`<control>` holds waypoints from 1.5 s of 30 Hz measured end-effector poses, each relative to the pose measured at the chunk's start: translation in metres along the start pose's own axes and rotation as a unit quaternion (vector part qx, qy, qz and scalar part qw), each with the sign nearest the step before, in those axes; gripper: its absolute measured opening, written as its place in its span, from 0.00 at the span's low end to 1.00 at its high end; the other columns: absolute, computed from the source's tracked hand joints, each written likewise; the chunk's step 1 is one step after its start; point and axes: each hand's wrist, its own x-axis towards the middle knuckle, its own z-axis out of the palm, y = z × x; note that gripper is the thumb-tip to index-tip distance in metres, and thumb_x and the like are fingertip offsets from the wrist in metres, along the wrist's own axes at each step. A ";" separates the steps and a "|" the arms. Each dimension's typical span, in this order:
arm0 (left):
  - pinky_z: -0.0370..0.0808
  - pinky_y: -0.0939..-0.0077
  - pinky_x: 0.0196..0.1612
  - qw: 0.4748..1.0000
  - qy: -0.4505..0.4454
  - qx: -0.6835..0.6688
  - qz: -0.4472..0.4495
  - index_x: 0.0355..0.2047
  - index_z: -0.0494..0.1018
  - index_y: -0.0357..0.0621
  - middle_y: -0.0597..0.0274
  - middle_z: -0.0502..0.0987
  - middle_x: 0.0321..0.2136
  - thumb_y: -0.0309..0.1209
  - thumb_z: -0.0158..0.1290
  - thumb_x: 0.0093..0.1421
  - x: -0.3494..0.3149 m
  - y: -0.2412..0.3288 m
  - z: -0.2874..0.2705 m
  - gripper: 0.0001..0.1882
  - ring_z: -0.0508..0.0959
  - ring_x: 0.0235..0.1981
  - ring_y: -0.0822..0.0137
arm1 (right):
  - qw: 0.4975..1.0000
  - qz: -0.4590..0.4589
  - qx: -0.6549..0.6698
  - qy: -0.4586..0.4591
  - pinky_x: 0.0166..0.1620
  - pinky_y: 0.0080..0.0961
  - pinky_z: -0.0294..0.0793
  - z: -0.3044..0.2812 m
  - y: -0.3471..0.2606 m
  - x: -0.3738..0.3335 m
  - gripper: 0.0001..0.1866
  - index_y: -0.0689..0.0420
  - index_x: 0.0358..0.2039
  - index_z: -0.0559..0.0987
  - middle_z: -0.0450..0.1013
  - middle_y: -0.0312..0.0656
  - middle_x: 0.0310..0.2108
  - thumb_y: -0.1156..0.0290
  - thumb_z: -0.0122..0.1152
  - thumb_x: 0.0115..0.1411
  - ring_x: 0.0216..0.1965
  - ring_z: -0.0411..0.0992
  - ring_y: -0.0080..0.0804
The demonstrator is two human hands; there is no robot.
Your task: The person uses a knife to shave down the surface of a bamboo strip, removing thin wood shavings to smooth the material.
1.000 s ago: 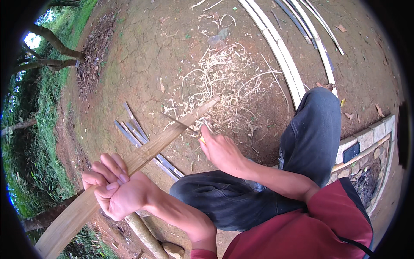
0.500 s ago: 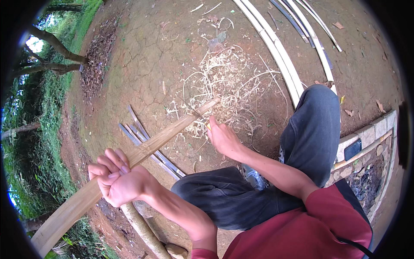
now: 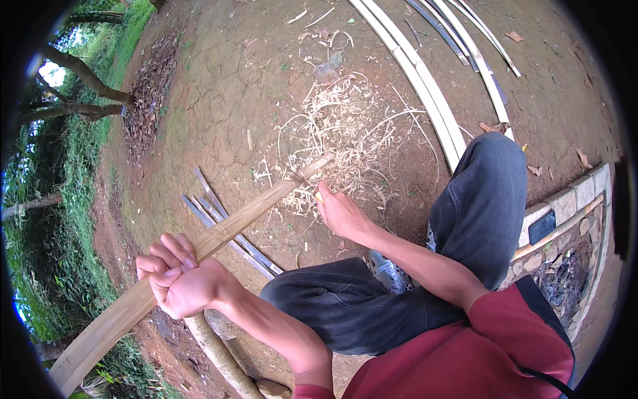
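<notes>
Here the left hand (image 3: 179, 279) grips the bamboo slat (image 3: 219, 233); right hand (image 3: 340, 213) clenched near its far tip

Compared with a second ago, the right hand (image 3: 340, 211) sits farther up the long bamboo strip (image 3: 219, 233), nearer its tip beside the heap of shavings (image 3: 345, 126) in the upper middle of the frame. The strip lies a little steeper across the frame now. The left hand (image 3: 178, 279) appears slightly farther right along the lower left.
</notes>
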 end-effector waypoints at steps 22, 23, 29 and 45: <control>0.48 0.82 0.15 0.985 -0.140 -0.098 -0.036 0.15 0.53 0.48 0.68 0.52 0.10 0.20 0.39 0.34 0.010 -0.002 -0.010 0.09 0.52 0.11 0.75 | 0.995 -0.085 -0.007 0.046 0.29 0.51 0.71 -0.046 -0.057 -0.021 0.15 0.69 0.47 0.64 0.69 0.59 0.17 0.72 0.47 0.64 0.21 0.72 0.56; 0.48 0.82 0.15 0.984 -0.144 -0.102 -0.038 0.15 0.53 0.48 0.68 0.52 0.10 0.20 0.39 0.34 0.009 -0.002 -0.010 0.09 0.52 0.11 0.75 | 0.994 -0.093 -0.011 0.056 0.30 0.51 0.71 -0.047 -0.057 -0.021 0.16 0.69 0.47 0.64 0.69 0.59 0.17 0.72 0.47 0.64 0.22 0.72 0.56; 0.51 0.83 0.17 0.980 -0.155 -0.117 -0.038 0.15 0.55 0.47 0.68 0.53 0.10 0.19 0.39 0.35 -0.001 -0.001 -0.005 0.08 0.54 0.12 0.74 | 0.995 -0.082 -0.062 -0.001 0.29 0.48 0.70 -0.072 -0.064 -0.007 0.16 0.68 0.48 0.63 0.71 0.56 0.20 0.72 0.49 0.64 0.23 0.73 0.55; 0.52 0.80 0.17 0.991 -0.110 -0.074 -0.022 0.14 0.52 0.47 0.63 0.54 0.10 0.19 0.40 0.32 -0.032 0.015 0.001 0.10 0.56 0.12 0.71 | 0.996 0.013 0.000 -0.093 0.24 0.44 0.72 -0.050 -0.045 0.005 0.12 0.74 0.35 0.69 0.71 0.58 0.16 0.74 0.50 0.62 0.20 0.75 0.53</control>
